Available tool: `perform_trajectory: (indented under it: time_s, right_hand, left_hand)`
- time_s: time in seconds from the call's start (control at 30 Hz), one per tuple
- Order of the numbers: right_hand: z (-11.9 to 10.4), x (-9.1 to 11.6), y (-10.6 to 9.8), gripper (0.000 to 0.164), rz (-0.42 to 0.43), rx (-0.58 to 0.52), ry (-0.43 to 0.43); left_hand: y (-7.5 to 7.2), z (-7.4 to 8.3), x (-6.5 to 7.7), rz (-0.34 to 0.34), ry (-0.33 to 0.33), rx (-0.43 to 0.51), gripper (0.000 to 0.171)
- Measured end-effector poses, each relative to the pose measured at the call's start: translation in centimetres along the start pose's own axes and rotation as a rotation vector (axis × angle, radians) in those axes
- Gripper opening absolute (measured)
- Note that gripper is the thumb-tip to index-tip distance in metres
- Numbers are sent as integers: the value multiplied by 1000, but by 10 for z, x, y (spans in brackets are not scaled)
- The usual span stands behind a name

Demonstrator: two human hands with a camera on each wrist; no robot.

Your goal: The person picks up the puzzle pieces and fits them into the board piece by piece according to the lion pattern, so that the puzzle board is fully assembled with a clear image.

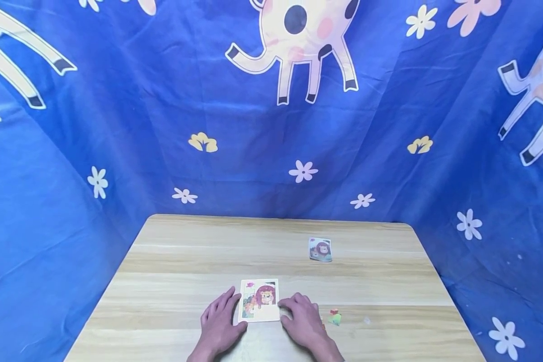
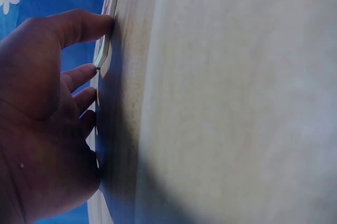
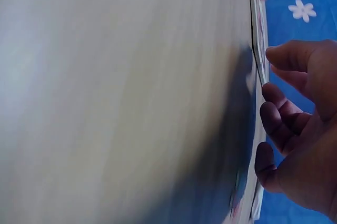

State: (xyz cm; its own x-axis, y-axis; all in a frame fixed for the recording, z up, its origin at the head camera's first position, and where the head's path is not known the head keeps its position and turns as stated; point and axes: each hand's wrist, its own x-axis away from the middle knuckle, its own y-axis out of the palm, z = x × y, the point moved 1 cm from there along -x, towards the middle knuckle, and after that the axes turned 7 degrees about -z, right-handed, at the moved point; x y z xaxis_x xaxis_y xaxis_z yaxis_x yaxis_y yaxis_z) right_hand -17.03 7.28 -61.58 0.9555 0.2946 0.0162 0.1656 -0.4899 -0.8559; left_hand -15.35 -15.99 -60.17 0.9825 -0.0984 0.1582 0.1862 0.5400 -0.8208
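A square puzzle board (image 1: 267, 314) lies flat on the table, part-filled with a lion picture on its upper and left sides; its lower right is pale and bare. My left hand (image 1: 219, 322) rests along the left side, thumb at the near left corner and fingers spread. In the left wrist view its thumb (image 2: 95, 25) touches the board's edge (image 2: 108, 39). On the other side, my right hand (image 1: 304, 322) has loosely bent fingers, with the index fingertip right at the right edge. Several loose puzzle pieces (image 1: 335, 318), green and red, lie right of that hand, which partly hides an orange one.
Farther back on the wooden table (image 1: 199, 251) lies a small lion picture card (image 1: 320, 250). A small pale, see-through bit (image 1: 366, 320) sits to the right of the pieces. Blue printed cloth (image 1: 253, 176) hangs behind and along both sides of the table.
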Motion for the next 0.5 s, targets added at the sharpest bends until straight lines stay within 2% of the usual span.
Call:
perform_trajectory:
  time_s: [0.27,0.5]
  right_hand:
    - [34,24,-15,28,55,34,47]
    - [50,44,-27,30,121,49,68]
  left_hand:
    - [0,1,-1,4,-3,1,72]
    - [3,0,4,-2,-1,3,73]
